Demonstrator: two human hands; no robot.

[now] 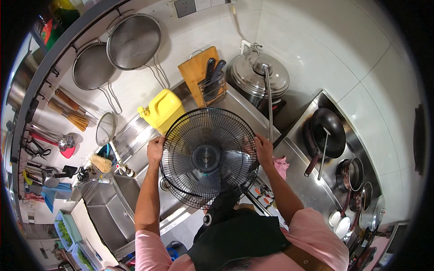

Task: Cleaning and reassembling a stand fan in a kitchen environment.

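Note:
A black electric fan [206,157] with a round wire cage fills the middle of the view, its dark blades showing through the guard. My left hand [156,149] grips the cage's rim on the left, fingers closed round the wires. On the opposite side my right hand [264,150] is closed on the rim as well. The fan's dark neck and motor part run down toward my dark apron [239,241], partly hidden under the cage. Just beyond the cage, a yellow jug [163,110] stands on the metal counter [131,143].
At the left is a steel sink [105,203] with a tap [125,170]. A knife rack [213,86], cutting board [192,67] and lidded steel pot [261,74] stand behind. Woks [329,131] and pans [350,174] line the right. Strainers [134,41] hang on the wall.

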